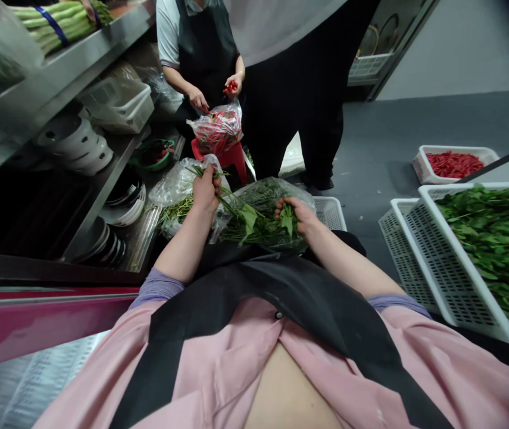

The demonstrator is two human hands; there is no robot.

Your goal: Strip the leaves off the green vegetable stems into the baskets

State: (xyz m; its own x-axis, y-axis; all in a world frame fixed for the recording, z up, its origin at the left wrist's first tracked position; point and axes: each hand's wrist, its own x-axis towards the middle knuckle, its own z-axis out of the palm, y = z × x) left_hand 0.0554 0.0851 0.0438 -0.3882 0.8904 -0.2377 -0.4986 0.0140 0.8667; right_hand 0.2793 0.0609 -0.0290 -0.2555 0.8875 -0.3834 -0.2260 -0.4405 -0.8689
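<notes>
Leafy greens [249,218] in wearer's two hands [205,192] [304,218]

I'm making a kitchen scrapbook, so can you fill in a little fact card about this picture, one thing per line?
Left hand: closed on thin green stems
Right hand: closed on green leaves
Near the hands: a clear bag of greens
Co-worker: one hand holds red peppers; a bag with more red ones is on a red stool
Right side: a white basket full of green leaves
Upper left: a green bundle with a blue band
</notes>
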